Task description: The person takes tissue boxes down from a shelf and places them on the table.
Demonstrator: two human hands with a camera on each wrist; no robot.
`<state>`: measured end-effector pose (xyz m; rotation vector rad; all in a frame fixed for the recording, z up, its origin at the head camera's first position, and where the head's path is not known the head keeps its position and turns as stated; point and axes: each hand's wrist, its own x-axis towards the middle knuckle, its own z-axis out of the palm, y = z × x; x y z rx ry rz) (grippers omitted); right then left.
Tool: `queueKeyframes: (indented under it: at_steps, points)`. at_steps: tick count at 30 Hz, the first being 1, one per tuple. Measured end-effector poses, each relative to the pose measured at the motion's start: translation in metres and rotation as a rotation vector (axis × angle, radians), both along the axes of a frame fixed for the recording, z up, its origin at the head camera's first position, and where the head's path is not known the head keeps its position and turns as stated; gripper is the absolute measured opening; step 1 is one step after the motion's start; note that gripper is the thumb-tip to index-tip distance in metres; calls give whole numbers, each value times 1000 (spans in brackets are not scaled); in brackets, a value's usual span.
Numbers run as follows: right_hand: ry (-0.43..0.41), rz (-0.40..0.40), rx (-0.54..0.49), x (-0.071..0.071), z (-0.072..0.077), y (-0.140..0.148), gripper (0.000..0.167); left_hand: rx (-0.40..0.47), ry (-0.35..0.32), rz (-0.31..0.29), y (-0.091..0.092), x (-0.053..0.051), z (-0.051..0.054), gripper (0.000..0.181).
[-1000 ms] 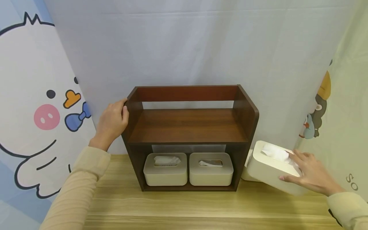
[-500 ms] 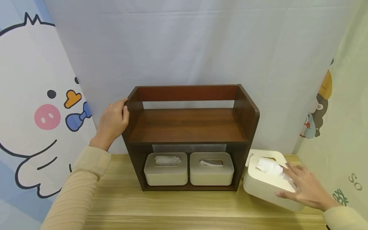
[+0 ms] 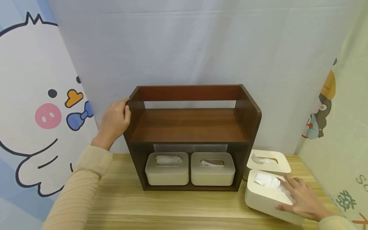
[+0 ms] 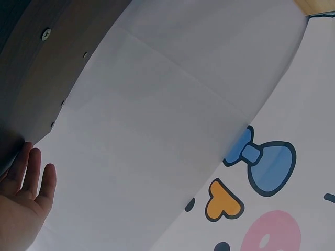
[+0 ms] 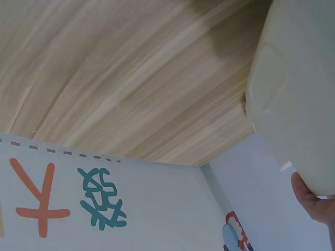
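Observation:
My left hand (image 3: 114,123) grips the upper left side panel of a dark brown wooden shelf (image 3: 188,124); in the left wrist view its fingers (image 4: 32,170) lie against the panel (image 4: 63,57). At the right, my right hand (image 3: 303,198) holds a cream tissue box (image 3: 267,199) across its top, thumb on the near side, the box tilted. The right wrist view shows the box's underside (image 5: 298,94) and part of the hand (image 5: 314,204). Behind it a second cream tissue box (image 3: 283,163) stands beside the shelf.
Two more cream tissue boxes, one at left (image 3: 166,177) and one at right (image 3: 212,177), sit side by side in the shelf's lower compartment. Under everything is a light wooden table (image 3: 161,210). A pale curtain (image 3: 195,41) hangs behind, with printed cloths at both sides.
The right hand has brought the held tissue box down and toward the table's front, uncovering more of the box behind it. The left hand keeps its grip on the shelf.

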<state>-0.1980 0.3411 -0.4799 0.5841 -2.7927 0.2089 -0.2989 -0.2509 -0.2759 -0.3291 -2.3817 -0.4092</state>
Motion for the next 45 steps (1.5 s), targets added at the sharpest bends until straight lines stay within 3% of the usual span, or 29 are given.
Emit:
queueKeyframes:
  at_steps: [14,30,37,45]
  points:
    - [-3,1,24,-4,-14,6,86,16,-12,-7,0,2,0,39]
    - [-80,160,31,-25,-13,25,101,20,-6,-1,-1,1,0,41]
    - [-169,142,48,-30,-7,25,106,23,-8,2,0,1,1,40]
    - [-168,127,65,-31,-4,23,112,13,2,-2,0,1,1,39]
